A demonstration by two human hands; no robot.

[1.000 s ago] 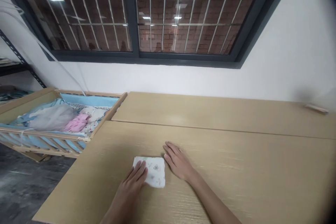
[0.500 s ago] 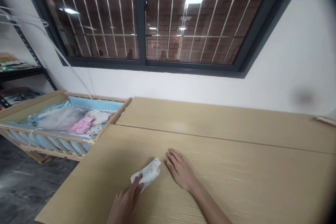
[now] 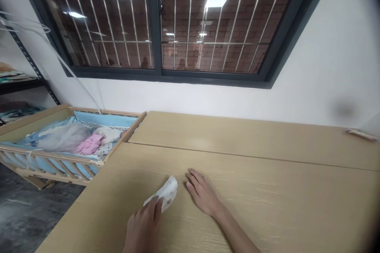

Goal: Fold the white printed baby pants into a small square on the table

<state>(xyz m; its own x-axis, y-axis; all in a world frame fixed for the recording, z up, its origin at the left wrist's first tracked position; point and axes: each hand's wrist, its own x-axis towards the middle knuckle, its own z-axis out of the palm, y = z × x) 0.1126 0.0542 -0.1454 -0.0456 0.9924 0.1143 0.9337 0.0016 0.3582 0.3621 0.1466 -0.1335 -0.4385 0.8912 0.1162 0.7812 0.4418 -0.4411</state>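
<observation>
My left hand (image 3: 144, 221) is closed on the near end of a white bundle (image 3: 166, 194) with small faint printed marks. The bundle slants up to the right, over the light wood-coloured table (image 3: 267, 201). To its right, my right hand (image 3: 203, 193) lies flat on the tabletop with its fingers stretched out and holds nothing. A small gap separates its fingertips from the bundle's far end.
A wooden crib (image 3: 108, 154) with blue lining stands at the left, holding white netting (image 3: 63, 136) and a pink cloth (image 3: 89, 144). Behind the table are a white wall and a barred window (image 3: 157, 72). A thin flat item (image 3: 362, 134) lies at the far right.
The bundle has turned in my left hand, so a different side faces up. My left hand is wrapped further over it. My right hand stays flat on the table; the view has shifted slightly.
</observation>
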